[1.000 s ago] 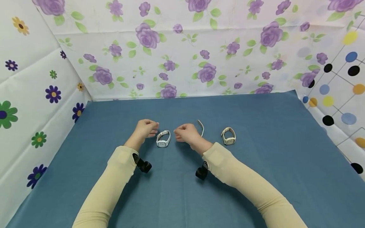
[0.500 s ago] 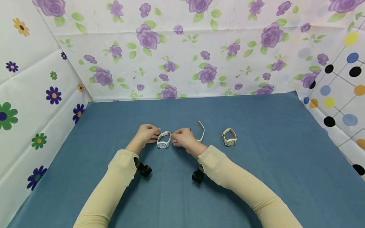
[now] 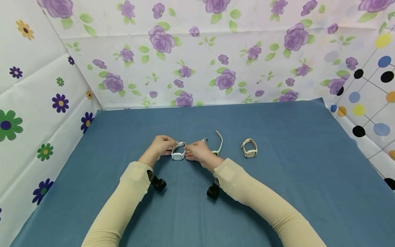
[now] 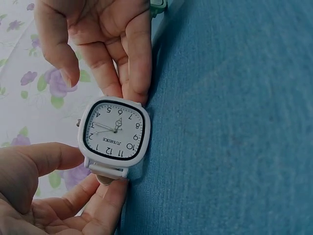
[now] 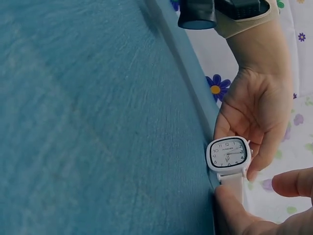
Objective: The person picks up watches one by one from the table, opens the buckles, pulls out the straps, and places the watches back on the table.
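Observation:
A white wristwatch, its strap looped behind the case, rests on its side on the cloth between both hands. Its square dial faces the left wrist camera. My left hand holds the watch at its left side, thumb along the upper edge and fingers against the strap. From the other side, my right hand touches the strap with its fingers, while its thumb stays apart from the watch. Behind the right hand lies a pale green watch, partly hidden, its strap end curving upward.
A cream wristwatch with a looped strap sits further right. Blue cloth covers the table. Floral sheets rise at the back and sides. A black wrist camera hangs at the left sleeve, another at the right.
My left hand has come down and right onto the white watch's strap. My right hand has moved left to its other side, uncovering more of the pale green watch.

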`<state>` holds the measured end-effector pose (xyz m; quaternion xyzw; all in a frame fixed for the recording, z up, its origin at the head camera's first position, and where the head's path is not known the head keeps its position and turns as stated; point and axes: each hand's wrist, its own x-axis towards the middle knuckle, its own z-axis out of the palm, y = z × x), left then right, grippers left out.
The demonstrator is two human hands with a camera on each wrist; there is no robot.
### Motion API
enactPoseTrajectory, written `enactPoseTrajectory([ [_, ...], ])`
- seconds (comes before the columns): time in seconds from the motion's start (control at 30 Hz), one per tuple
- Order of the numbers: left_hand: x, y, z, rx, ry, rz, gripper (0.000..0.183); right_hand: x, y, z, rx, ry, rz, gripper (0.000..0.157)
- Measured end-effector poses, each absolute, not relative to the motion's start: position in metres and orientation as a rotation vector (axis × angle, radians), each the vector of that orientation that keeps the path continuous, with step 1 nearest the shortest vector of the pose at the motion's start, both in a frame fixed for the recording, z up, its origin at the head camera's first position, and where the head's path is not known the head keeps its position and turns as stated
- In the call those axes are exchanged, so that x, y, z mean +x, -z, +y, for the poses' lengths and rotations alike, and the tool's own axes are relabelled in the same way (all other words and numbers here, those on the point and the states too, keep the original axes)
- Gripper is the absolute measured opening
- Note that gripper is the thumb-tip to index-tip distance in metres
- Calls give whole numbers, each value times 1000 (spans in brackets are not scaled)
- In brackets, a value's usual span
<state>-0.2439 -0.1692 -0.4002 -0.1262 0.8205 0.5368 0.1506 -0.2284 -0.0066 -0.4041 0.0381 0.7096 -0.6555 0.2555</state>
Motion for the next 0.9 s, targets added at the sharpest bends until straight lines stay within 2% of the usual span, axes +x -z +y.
enactPoseTrajectory([
  [0.37, -243, 399, -170, -316, -1531, 2363, 31, -230, 405, -7, 150, 1855, 1870, 44],
  [0.9, -244, 390, -178, -224, -1605, 2318, 33, -226, 390, -2, 111, 1975, 1814, 32],
])
